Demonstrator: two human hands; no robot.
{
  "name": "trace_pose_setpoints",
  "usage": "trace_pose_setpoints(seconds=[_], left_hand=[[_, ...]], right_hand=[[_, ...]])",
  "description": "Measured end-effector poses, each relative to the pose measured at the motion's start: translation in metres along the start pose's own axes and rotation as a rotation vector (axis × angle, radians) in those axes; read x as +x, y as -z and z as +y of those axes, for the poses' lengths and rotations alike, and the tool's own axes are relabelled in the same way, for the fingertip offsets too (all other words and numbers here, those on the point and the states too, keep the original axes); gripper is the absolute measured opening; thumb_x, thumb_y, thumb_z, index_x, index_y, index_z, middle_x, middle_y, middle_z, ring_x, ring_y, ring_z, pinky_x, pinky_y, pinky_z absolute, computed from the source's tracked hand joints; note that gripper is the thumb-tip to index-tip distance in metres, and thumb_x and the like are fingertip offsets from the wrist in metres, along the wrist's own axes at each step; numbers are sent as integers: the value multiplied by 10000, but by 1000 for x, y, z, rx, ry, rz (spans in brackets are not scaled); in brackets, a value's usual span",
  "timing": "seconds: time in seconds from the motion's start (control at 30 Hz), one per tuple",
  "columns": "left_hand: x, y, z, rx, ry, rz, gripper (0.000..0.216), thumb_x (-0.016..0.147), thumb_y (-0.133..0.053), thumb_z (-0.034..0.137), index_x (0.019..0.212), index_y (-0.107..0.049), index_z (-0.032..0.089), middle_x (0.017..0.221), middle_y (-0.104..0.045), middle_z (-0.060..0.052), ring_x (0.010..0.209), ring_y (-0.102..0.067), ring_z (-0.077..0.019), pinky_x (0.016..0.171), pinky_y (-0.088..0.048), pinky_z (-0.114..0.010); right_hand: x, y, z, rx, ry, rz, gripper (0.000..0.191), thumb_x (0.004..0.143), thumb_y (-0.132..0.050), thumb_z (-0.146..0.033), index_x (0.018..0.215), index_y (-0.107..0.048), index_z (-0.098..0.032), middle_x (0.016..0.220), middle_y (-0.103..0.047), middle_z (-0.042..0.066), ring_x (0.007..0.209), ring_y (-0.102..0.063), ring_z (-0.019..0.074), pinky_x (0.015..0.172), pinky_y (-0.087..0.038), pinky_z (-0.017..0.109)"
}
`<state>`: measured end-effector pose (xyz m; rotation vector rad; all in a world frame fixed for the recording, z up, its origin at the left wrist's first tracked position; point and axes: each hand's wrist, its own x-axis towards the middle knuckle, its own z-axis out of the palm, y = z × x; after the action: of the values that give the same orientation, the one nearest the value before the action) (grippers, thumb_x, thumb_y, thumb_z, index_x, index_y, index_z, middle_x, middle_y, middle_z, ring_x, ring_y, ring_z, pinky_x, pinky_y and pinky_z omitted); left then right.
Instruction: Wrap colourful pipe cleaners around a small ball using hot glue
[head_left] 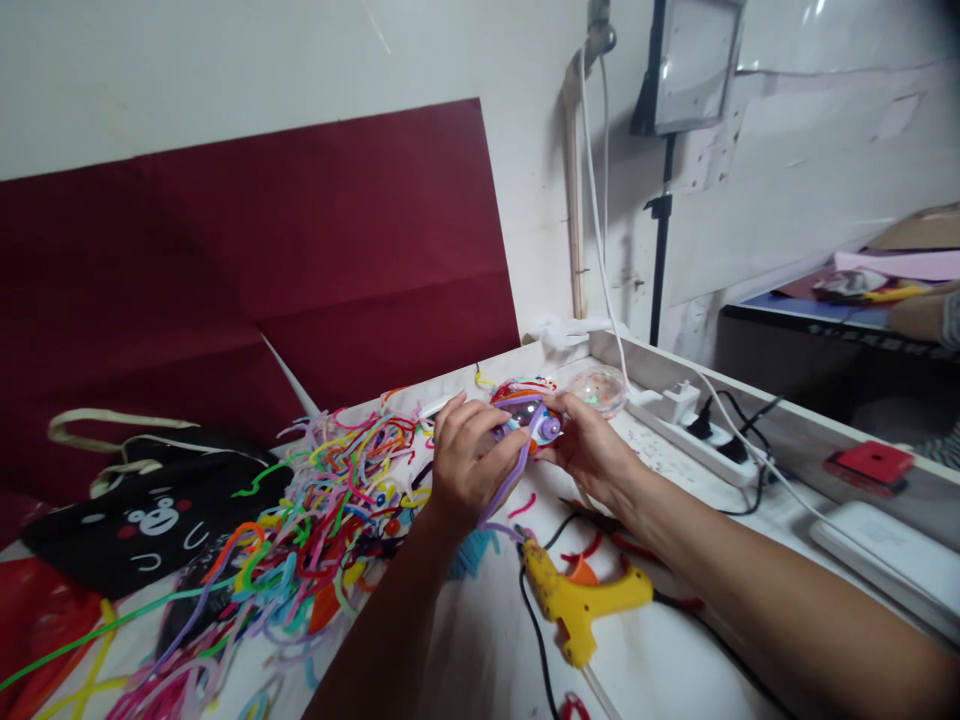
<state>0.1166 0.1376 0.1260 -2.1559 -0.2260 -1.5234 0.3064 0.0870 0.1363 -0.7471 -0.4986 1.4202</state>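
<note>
- White wall at the back, with a dark red paper sheet (pixel 300 270) leaning against it; below it runs a white table (pixel 480 640) that carries everything else.
- Left hand (pixel 469 460) and right hand (pixel 592 450) meet above the middle of the table, both closed on one small ornament (pixel 527 418) held between them, clear of the surface.
- Left fingers curl over the ornament's near left side; the right fingertips pinch its right end. How hard either hand grips I cannot tell.
- A purple pipe cleaner (pixel 514 475) is wound on the ornament in a flat coil at its right end, and its loose tail hangs down past the left hand's fingers.
- Just beyond the right hand sits a clear dome (pixel 598 390) with coloured specks inside — near the ornament but apart from it.
- A tangled pile of pipe cleaners (pixel 315 500) in many colours lies left of the left arm and spreads to the near edge.
- A yellow glue gun (pixel 577 600) lies on the table between the two forearms, its black cord trailing toward the near edge.
- A black bag (pixel 150 520) with a bear face rests far left, beside the pile.
- On the right — along the table's raised edge — lies a white power strip (pixel 705 435) with plugs in it.
- Another person's hand (pixel 926 315) shows at the far right edge, on a separate desk.
</note>
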Motion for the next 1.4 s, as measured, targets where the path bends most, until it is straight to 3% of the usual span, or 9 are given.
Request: trace_pose_setpoints(seconds=[0.13,0.23,0.33,0.47,0.63,0.87,1.07,1.4], left_hand=[[1,0,-2,-36,5,12,264,1053,-757,124,1230,-832,304,1200,-854,-59,1175,-812,-257,1252,-626,-533],[3,0,-2,-79,124,54,261,1084,-696,124,1238,-847,272,1206,-837,-70,1154,-806,-248,1159,-663,-464],[5,3,-1,-193,426,2,233,1125,-669,236,1239,-871,258,1247,-839,-85,1184,-808,-264,1102,-679,-432],[9,8,1,-487,857,-120,289,1090,-728,396,1309,-861,262,1378,-841,-118,1337,-790,-320,1209,-636,-469],[15,9,6,-799,1165,-147,475,1010,-823,493,1410,-774,243,1534,-804,-150,1461,-765,-354,1246,-622,-476],[24,13,12,-823,1260,-212,567,932,-891,493,1424,-766,241,1516,-823,-139,1433,-764,-374,1247,-591,-477],[33,18,17,-802,1255,-298,585,908,-884,469,1423,-744,230,1431,-854,-126,1366,-796,-363,1228,-601,-460],[33,16,15,-758,1236,-305,562,894,-838,477,1384,-732,224,1409,-860,-137,1347,-809,-369,1209,-632,-484]], right_hand=[[3,5,4,-35,42,-5,130,817,-864,-262,889,-757,-242,793,-769,-27,683,-681,169,557,-612,256],[3,6,4,-58,65,-30,187,768,-891,-299,855,-733,-249,791,-749,-38,695,-671,169,569,-618,267],[2,5,3,-76,76,-33,272,708,-940,-346,839,-719,-258,764,-716,-55,690,-642,166,566,-596,270],[-2,2,3,-114,66,-55,346,658,-974,-397,868,-730,-268,804,-742,-46,707,-636,177,598,-603,301],[-7,1,4,-194,64,-122,330,718,-951,-413,962,-762,-294,919,-812,-18,822,-712,232,724,-653,369],[-15,-3,3,-253,64,-105,370,682,-952,-385,987,-760,-304,968,-825,-19,877,-741,248,758,-625,373],[-16,-4,3,-293,28,-144,438,633,-975,-397,1017,-791,-293,933,-806,-15,857,-722,238,742,-603,360],[-14,-2,2,-272,-10,-201,556,590,-1055,-387,1069,-785,-304,955,-815,-23,887,-752,246,823,-635,386]])
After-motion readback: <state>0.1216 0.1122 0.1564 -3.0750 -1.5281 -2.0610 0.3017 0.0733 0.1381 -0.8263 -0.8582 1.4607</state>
